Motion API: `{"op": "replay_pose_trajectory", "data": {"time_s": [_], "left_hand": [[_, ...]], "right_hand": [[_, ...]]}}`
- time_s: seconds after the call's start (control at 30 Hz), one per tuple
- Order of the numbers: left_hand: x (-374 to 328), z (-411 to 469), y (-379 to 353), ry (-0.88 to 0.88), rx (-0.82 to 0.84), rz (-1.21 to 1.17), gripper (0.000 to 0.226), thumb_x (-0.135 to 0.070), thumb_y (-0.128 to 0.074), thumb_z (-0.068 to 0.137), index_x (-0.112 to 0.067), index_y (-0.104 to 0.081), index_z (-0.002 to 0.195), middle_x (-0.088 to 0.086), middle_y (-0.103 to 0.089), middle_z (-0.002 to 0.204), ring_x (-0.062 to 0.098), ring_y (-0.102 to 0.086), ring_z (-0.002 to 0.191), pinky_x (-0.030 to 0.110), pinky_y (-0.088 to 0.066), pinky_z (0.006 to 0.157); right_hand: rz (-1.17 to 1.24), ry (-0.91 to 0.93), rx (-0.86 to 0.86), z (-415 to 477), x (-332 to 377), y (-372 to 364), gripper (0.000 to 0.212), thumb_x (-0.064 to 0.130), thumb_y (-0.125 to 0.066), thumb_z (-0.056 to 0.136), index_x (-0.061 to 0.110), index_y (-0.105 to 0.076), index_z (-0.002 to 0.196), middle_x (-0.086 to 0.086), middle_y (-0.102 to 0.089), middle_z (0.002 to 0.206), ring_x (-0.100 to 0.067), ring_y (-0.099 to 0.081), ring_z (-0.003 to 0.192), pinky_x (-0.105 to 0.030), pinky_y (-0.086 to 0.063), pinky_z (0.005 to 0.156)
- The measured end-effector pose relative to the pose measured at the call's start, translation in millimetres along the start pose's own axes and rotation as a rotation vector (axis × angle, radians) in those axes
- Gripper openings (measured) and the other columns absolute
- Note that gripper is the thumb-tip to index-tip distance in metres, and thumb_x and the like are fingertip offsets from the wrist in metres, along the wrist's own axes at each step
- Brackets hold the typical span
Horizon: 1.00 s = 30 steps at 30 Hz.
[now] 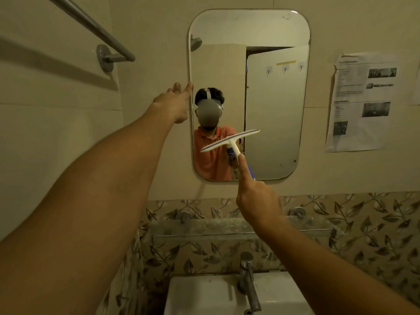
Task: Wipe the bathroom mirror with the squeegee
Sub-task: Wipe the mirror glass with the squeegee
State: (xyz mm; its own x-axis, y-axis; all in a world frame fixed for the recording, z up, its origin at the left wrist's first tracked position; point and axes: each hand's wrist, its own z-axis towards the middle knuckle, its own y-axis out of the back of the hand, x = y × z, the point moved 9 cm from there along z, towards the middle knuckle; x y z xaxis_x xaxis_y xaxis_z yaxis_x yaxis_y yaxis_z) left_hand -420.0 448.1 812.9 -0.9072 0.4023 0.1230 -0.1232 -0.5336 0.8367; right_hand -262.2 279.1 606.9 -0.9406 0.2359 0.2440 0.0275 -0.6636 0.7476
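The white plastic squeegee (229,140), blade edged in blue, is held before the lower middle of the rounded rectangular wall mirror (250,28). Blade tilted, right end higher; contact with the glass not discernible. The right hand (256,201) grips the handle, forefinger straight along it. Left hand (175,103): fingers extended, tips at the mirror's left edge. Below: glass shelf (204,226), chrome tap (247,276), white basin (204,296).

Beige tiled walls (56,133) are dimly lit; a towel rail (91,26) is mounted upper left, a printed sheet (363,101) taped right. Below, a leaf-patterned tile band (363,223) is seen behind a glass shelf (227,226) on 2 brackets (297,211), above a white basin (204,296) and tap (248,283).
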Motion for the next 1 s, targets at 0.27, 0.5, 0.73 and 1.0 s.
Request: {"op": "replay_pose_trajectory", "data": {"time_s": [0.27,0.5,0.73,1.0], "left_hand": [[-6.7,-4.6,9.9,0.036,0.041,0.104,0.090,0.002,-0.043,0.094,-0.032,0.009,0.159,0.010,0.002,0.167,0.041,-0.036,0.141,0.052,-0.045,0.104],[-6.9,-5.6,14.3,0.079,0.084,0.097,0.085,-0.007,-0.046,0.098,-0.032,0.007,0.159,0.012,0.001,0.166,0.042,-0.034,0.140,0.052,-0.043,0.104],[-10.7,-2.1,9.0,0.102,0.114,0.141,0.086,-0.021,-0.050,0.099,-0.030,0.011,0.159,0.014,0.006,0.166,0.045,-0.033,0.140,0.055,-0.042,0.106],[-14.4,1.2,1.6,0.142,0.137,0.151,0.095,-0.021,-0.055,0.094,-0.032,0.014,0.158,0.014,0.006,0.166,0.044,-0.033,0.141,0.056,-0.042,0.107]], "right_hand": [[-0.108,0.102,0.014,-13.9,-18.5,-7.4,0.086,0.031,-0.039,0.108,0.039,0.038,0.147,0.000,-0.048,0.072,-0.008,-0.040,0.048,-0.020,-0.030,0.042],[-0.216,0.409,-0.058,30.6,29.1,33.0,0.071,0.036,-0.038,0.109,0.037,0.010,0.161,-0.003,-0.043,0.081,-0.007,-0.034,0.048,-0.022,-0.030,0.044],[-0.322,0.538,0.033,58.1,36.8,19.2,0.076,0.031,-0.039,0.109,0.040,0.020,0.157,-0.010,-0.051,0.089,-0.015,-0.048,0.055,-0.030,-0.045,0.051],[-0.273,0.534,0.074,64.8,7.5,5.1,0.091,0.024,-0.043,0.108,0.047,0.035,0.146,-0.009,-0.047,0.085,-0.012,-0.042,0.052,-0.030,-0.046,0.051]]}}
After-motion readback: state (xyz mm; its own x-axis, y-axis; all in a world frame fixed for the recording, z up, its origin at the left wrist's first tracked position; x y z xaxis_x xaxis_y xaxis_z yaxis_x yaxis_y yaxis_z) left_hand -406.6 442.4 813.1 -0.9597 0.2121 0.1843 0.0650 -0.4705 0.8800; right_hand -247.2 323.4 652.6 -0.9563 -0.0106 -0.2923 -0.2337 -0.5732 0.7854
